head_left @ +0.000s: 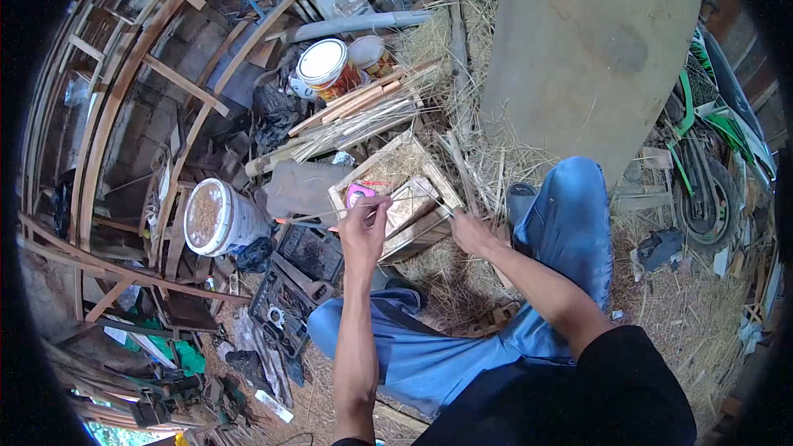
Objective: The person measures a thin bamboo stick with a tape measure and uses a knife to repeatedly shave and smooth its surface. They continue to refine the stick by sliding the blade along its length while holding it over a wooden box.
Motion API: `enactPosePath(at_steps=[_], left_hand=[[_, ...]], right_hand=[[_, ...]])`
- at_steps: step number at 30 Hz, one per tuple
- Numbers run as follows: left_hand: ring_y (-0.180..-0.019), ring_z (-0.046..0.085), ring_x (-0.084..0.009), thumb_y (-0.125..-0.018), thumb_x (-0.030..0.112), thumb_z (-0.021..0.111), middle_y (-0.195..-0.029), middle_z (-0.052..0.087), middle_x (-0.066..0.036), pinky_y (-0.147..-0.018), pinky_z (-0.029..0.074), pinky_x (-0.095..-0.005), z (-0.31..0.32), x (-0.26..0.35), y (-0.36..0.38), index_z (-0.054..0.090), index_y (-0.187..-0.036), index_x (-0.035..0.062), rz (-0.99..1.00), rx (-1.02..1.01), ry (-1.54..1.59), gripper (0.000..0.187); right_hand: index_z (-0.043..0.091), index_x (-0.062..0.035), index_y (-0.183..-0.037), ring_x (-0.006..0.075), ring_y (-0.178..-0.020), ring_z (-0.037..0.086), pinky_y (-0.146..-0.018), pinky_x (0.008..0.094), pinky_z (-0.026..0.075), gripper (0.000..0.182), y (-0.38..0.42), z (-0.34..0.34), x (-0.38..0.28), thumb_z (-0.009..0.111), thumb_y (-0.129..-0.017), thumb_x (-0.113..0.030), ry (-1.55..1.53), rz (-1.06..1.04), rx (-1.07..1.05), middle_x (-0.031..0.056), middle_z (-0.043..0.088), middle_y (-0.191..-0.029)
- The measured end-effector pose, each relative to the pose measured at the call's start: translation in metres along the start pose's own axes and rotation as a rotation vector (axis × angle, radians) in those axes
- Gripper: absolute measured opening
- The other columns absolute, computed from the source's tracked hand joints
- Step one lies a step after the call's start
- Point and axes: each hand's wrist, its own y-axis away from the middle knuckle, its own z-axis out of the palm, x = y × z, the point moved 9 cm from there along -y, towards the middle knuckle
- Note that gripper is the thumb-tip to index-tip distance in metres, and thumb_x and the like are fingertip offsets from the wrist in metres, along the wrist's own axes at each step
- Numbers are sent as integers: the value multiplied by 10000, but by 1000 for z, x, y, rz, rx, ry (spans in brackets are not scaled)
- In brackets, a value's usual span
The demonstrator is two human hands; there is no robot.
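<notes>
My left hand [361, 227] is closed, thumb and fingers pinching a thin wooden strip [310, 216] that sticks out to the left past the fist and crosses toward the right. In my right hand [472, 233] is a slim knife [439, 201], its far end pointing up and left over a wooden box [337, 197]. The strip and the knife come close to each other above the box. Sawdust and shavings lie on the box, and a bright pink object [358, 192] rests on it just beyond my left hand.
Bundled wooden strips [363, 125] lie behind the box. A white bucket [235, 219] and an open black tool case [285, 301] stand to the left. Paint cans [329, 70] sit farther back. A large board [586, 58] leans at the right, near a green motorbike [702, 140].
</notes>
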Motion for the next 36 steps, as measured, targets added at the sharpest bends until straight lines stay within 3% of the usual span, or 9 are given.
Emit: enactPosePath(at_steps=[5, 7, 10, 11, 17, 24, 26, 32, 36], left_hand=[[-816, 686, -193, -866, 5, 589, -875, 693, -144, -728, 560, -292, 3, -5, -2, 641, -935, -34, -10, -2, 17, 94], [-806, 687, -192, -864, 6, 593, -875, 694, -143, -720, 559, -288, 2, -3, -2, 641, -933, -31, -15, -7, 11, 93], [-796, 689, -192, -863, 9, 597, -878, 695, -140, -707, 557, -284, 2, -6, 2, 642, -934, -22, -27, -49, -36, 89], [-797, 689, -189, -862, 11, 601, -879, 695, -139, -704, 558, -285, 2, -13, 3, 642, -933, -18, -29, -41, -26, 87], [-795, 685, -185, -855, 2, 607, -872, 693, -133, -712, 562, -287, 2, -11, 5, 637, -927, -23, -23, 6, 32, 81], [-816, 677, -178, -859, 8, 608, -875, 692, -129, -715, 562, -291, 0, -7, 1, 634, -928, -31, -54, 18, 23, 83], [-811, 677, -178, -863, 11, 604, -866, 691, -131, -714, 560, -293, -1, -8, 2, 635, -933, -28, -61, 15, -36, 86], [-795, 676, -168, -867, 5, 595, -842, 690, -134, -706, 544, -278, 1, -12, -1, 632, -922, -28, -41, 54, 37, 74], [-782, 674, -156, -870, 5, 596, -851, 693, -133, -690, 537, -269, 0, -11, -3, 614, -917, -45, -85, 73, 37, 71]], right_hand=[[538, 49, -1014, 296, -513, 570, -513, 429, 491, 262, 3, -19, -40, 411, -965, -175, -168, 106, -161, 133, 512, -516], [533, 42, -1020, 241, -482, 538, -461, 402, 462, 278, 1, -33, -83, 400, -978, -199, -257, -218, -38, 125, 524, -553], [526, 32, -1028, 195, -467, 509, -432, 375, 436, 298, 6, -43, -94, 378, -989, -224, -268, -146, -202, 122, 534, -594], [525, 14, -1020, 211, -459, 502, -448, 388, 446, 307, 15, -46, -80, 351, -996, -238, -359, 110, -361, 115, 530, -606], [507, 49, -1040, 446, -825, 617, -735, 509, 487, 297, 0, -15, -20, 407, -951, -216, -51, 48, -159, 306, 613, -843], [507, 69, -1036, 438, -773, 631, -723, 502, 494, 279, 9, -33, -65, 402, -943, -173, -135, -154, -5, 291, 629, -796], [515, 72, -1035, 440, -774, 633, -747, 500, 494, 254, -2, 6, -1, 406, -925, -130, -25, 47, -176, 302, 629, -803], [516, 73, -1043, 400, -788, 658, -622, 462, 519, 236, 4, -25, -35, 410, -939, -110, -31, 104, -143, 320, 625, -876], [461, 51, -934, 431, -690, 622, -638, 486, 497, 258, 9, -39, -78, 433, -963, -204, -265, -25, -96, 261, 594, -707]])
